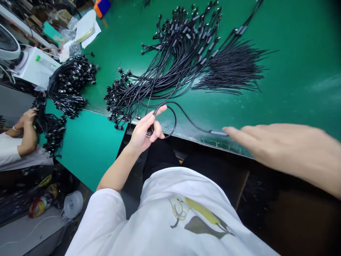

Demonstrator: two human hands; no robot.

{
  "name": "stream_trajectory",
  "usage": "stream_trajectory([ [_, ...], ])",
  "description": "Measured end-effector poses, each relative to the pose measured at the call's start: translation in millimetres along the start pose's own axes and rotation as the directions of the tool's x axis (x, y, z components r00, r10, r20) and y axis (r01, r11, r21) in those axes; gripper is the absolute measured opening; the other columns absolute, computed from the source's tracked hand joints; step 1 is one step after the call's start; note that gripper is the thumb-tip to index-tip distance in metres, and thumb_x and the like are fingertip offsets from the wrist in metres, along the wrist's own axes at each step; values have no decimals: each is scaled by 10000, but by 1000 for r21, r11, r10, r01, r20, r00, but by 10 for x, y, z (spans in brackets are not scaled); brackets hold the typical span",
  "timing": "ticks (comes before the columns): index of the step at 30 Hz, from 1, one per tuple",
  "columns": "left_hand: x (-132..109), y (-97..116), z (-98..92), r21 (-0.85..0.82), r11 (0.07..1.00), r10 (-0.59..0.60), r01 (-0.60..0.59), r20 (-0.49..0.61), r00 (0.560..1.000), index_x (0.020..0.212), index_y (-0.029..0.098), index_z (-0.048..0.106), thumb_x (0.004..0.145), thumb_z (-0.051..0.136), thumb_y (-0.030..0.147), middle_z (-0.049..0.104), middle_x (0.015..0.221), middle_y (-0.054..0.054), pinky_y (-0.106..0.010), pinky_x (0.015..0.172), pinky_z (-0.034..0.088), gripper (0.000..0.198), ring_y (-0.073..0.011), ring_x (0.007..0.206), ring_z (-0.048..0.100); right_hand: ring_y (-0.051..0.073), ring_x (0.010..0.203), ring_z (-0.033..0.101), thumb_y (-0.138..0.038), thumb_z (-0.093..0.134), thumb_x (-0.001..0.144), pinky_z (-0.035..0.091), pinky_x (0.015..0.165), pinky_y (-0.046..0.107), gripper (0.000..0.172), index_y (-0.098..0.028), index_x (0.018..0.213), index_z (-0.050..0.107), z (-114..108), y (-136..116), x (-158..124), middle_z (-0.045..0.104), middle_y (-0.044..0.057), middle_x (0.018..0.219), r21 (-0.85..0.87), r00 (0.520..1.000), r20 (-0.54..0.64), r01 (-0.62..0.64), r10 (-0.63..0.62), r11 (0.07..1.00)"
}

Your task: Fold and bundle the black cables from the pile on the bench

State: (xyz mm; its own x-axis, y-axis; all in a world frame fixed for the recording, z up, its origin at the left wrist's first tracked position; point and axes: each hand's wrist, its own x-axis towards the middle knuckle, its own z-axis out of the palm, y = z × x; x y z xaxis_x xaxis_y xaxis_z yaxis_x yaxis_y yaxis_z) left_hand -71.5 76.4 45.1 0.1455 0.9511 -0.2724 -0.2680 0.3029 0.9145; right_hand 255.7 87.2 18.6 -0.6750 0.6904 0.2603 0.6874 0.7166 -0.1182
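A thin black cable point(193, 124) runs between my two hands above the table's front edge. My left hand point(146, 131) is closed around one end, with a loop of the cable about its fingers and the index finger pointing out. A small shiny connector shows at that palm. At the other end, a grey sleeve point(218, 133) on the cable meets the fingertips of my right hand point(277, 144), which pinch it; that hand is slightly blurred. Beyond my left hand lies a large bundle of black cables point(167, 67) with connectors on both ends.
A sheaf of straight black cable ties point(234, 67) lies right of the bundle. More cable bundles point(70, 85) rest at the left, near a white box point(37, 65) and a fan point(7, 42). A co-worker's hands point(28, 119) handle cables at the far left.
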Motion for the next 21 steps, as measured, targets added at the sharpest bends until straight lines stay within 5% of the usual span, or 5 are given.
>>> stream_trajectory([
  [3, 29, -151, 144, 77, 997, 22, -30, 114, 993, 1255, 196, 594, 920, 568, 486, 740, 845, -39, -297, 768, 549, 444, -140, 709, 687, 178, 510, 503, -177, 368, 961, 365, 524, 330, 354, -229, 796, 677, -6, -332, 192, 616, 63, 611, 86, 927, -36, 376, -374, 923],
  [5, 14, -234, 250, 152, 985, 50, -80, 196, 979, 1142, 184, 629, 921, 567, 503, 738, 1061, -91, -325, 892, 526, 393, -192, 956, 706, 156, 490, 473, -211, 394, 981, 301, 528, 318, 355, -204, 703, 615, -6, -485, 357, 567, 36, 568, 106, 924, -1, 380, -382, 919],
  [10, -44, -297, 349, 395, 907, 1, -144, 341, 940, 969, 171, 642, 960, 515, 466, 721, 910, -65, -269, 790, 500, 322, -145, 810, 664, 140, 575, 516, -402, 291, 1033, 223, 557, 303, 493, -180, 723, 603, -66, -589, 677, 593, 55, 635, 49, 991, 51, 118, -120, 992],
  [15, -20, -350, 293, 238, 970, -55, -49, 409, 911, 873, 152, 608, 936, 532, 521, 634, 750, -45, -281, 709, 474, 383, -137, 704, 593, 132, 656, 561, -489, 373, 1006, 297, 578, 265, 465, -187, 736, 603, 12, -527, 730, 647, 45, 736, 320, 999, -28, 36, -29, 947],
  [21, -3, -313, 335, -109, 987, -81, 120, 310, 947, 907, 162, 586, 868, 662, 484, 436, 614, 58, -241, 608, 433, 333, -68, 527, 406, 172, 773, 593, -545, 641, 848, 477, 715, 305, 348, -207, 931, 617, 409, -441, 675, 638, 53, 837, 861, 932, 26, -204, 361, 465],
])
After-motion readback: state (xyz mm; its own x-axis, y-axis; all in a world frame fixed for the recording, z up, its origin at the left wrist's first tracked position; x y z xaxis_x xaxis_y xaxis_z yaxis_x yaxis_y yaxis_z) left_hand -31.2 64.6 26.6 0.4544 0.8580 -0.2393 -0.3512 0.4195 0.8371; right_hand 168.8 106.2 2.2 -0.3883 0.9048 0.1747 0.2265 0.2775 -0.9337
